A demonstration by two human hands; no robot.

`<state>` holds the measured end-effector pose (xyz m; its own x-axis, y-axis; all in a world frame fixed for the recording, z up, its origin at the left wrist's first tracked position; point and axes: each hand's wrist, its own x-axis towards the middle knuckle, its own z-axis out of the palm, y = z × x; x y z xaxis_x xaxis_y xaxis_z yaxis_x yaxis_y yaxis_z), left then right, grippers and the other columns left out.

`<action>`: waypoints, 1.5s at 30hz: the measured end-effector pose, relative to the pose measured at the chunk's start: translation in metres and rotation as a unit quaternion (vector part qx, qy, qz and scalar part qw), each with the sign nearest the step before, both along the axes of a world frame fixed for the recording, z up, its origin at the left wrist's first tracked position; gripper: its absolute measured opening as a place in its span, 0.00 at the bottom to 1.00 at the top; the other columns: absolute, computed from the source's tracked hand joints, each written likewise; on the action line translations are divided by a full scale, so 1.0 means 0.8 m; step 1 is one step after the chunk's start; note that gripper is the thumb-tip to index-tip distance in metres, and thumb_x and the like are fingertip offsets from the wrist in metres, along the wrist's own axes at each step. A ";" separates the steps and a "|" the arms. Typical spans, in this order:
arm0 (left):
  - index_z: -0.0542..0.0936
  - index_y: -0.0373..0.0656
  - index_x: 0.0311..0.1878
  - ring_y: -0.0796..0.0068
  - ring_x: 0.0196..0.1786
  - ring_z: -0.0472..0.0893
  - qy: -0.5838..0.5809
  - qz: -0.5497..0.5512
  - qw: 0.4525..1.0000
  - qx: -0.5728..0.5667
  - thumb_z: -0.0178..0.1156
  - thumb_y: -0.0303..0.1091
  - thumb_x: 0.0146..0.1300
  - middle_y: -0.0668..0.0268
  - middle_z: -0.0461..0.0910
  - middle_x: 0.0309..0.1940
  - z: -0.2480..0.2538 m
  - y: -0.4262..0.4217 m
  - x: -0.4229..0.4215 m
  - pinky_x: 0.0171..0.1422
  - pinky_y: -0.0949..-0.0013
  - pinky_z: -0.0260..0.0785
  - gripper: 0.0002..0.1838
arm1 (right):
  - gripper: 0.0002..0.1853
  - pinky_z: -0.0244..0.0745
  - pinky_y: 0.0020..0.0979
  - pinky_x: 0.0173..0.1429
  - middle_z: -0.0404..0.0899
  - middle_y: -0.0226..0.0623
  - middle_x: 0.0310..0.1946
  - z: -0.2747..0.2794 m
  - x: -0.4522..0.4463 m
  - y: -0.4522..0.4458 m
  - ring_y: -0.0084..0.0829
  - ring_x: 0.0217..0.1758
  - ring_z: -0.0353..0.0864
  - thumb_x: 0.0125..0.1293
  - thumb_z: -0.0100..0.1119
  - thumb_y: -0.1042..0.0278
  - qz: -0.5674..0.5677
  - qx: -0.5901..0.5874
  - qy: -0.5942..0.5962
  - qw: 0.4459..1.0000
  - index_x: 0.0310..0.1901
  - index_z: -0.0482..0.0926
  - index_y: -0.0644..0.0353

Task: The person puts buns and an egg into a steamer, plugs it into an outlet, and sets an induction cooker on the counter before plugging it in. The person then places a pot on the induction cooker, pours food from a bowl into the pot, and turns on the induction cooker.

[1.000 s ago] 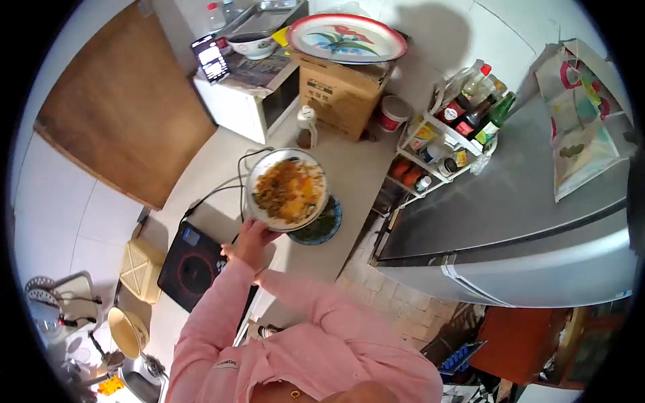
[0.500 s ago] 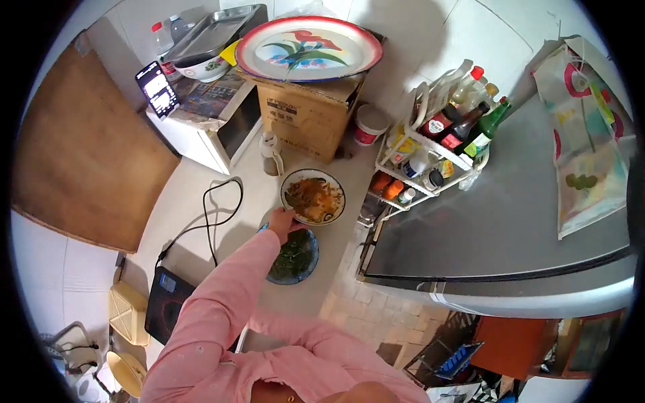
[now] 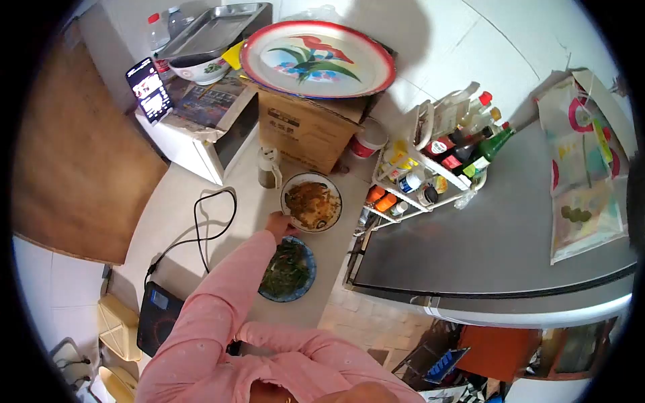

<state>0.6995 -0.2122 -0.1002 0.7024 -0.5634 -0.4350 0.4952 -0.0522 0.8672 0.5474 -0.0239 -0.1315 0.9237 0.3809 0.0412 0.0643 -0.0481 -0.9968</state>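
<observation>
One full plate (image 3: 336, 217), probably heavy and breakable, I gripped by its rim with the left hand (image 3: 277, 224), right hand unseen.

A person (image 3: 282, 373) extends the left arm (image 3: 222, 289) forward and slightly inward, its long pink sleeve (image 3: 242, 265) covering the forearm to the wrist. The bare left hand (image 3: 279, 224) reaches ahead of the cuff, back of the hand facing up, fingers (image 3: 289, 230) pointed forward and to the right. The right arm (image 3: 295, 341), also sleeved in pink, folds low across the torso (image 3: 289, 369), its hand out of sight.
</observation>
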 end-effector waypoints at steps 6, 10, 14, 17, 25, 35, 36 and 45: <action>0.77 0.37 0.42 0.60 0.40 0.79 -0.254 -0.108 0.956 0.095 0.54 0.28 0.58 0.56 0.78 0.39 -0.030 0.028 0.002 0.44 0.58 0.73 0.10 | 0.12 0.66 0.37 0.56 0.75 0.44 0.46 0.014 0.002 0.018 0.40 0.51 0.74 0.61 0.46 0.75 0.028 -0.043 -0.042 0.998 0.47 0.74 0.61; 0.75 0.41 0.48 0.60 0.42 0.79 0.046 0.101 0.994 -0.009 0.54 0.33 0.60 0.58 0.79 0.41 0.057 0.082 -0.054 0.48 0.63 0.70 0.14 | 0.12 0.67 0.36 0.55 0.76 0.45 0.45 0.020 -0.010 0.024 0.41 0.50 0.75 0.61 0.46 0.77 0.022 -0.098 -0.097 0.990 0.46 0.74 0.61; 0.69 0.40 0.56 0.59 0.49 0.76 -0.303 0.116 0.940 0.109 0.51 0.32 0.63 0.55 0.75 0.47 0.212 0.255 -0.173 0.55 0.63 0.67 0.18 | 0.12 0.68 0.36 0.54 0.76 0.46 0.44 0.024 -0.032 0.027 0.41 0.48 0.75 0.60 0.46 0.78 0.032 -0.163 -0.167 0.972 0.45 0.74 0.61; 0.68 0.39 0.55 0.57 0.54 0.72 -0.403 0.275 0.847 0.210 0.54 0.28 0.59 0.54 0.71 0.50 0.191 0.391 -0.269 0.60 0.62 0.64 0.19 | 0.12 0.69 0.36 0.53 0.76 0.46 0.44 0.032 -0.040 0.033 0.41 0.48 0.76 0.60 0.45 0.79 0.044 -0.188 -0.236 0.952 0.44 0.74 0.62; 0.70 0.36 0.51 0.63 0.51 0.74 -0.156 0.726 0.556 0.374 0.53 0.25 0.59 0.55 0.73 0.47 0.078 0.676 -0.583 0.55 0.65 0.66 0.16 | 0.11 0.69 0.35 0.53 0.78 0.49 0.38 0.027 -0.051 0.050 0.44 0.47 0.77 0.57 0.49 0.82 -0.021 -0.233 -0.194 0.953 0.40 0.76 0.64; 0.66 0.37 0.56 0.65 0.45 0.77 0.067 0.795 0.603 0.008 0.54 0.38 0.61 0.58 0.71 0.50 -0.011 0.736 -0.622 0.47 0.64 0.71 0.22 | 0.09 0.70 0.35 0.52 0.80 0.46 0.38 0.035 -0.068 0.074 0.42 0.43 0.79 0.56 0.50 0.82 -0.075 -0.278 -0.168 0.943 0.39 0.77 0.65; 0.65 0.36 0.57 0.63 0.46 0.77 0.066 0.813 0.575 -0.054 0.55 0.40 0.61 0.57 0.70 0.52 -0.015 0.762 -0.615 0.47 0.63 0.72 0.25 | 0.09 0.70 0.35 0.52 0.80 0.46 0.38 0.029 -0.065 0.073 0.42 0.44 0.79 0.57 0.51 0.82 -0.082 -0.282 -0.177 0.939 0.39 0.77 0.65; 0.70 0.32 0.48 0.61 0.35 0.81 -0.058 0.788 0.566 -0.234 0.55 0.47 0.61 0.53 0.77 0.38 -0.020 0.973 -0.576 0.34 0.64 0.75 0.25 | 0.13 0.67 0.39 0.55 0.77 0.51 0.43 0.033 -0.072 0.082 0.46 0.46 0.75 0.60 0.46 0.77 -0.082 -0.329 -0.118 0.933 0.45 0.75 0.68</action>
<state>0.2390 0.5661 -0.1162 0.5020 0.7684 -0.3969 -0.4546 0.6248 0.6348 0.4897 0.0415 -0.1048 0.9665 0.2501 0.0570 0.2159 -0.6730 -0.7074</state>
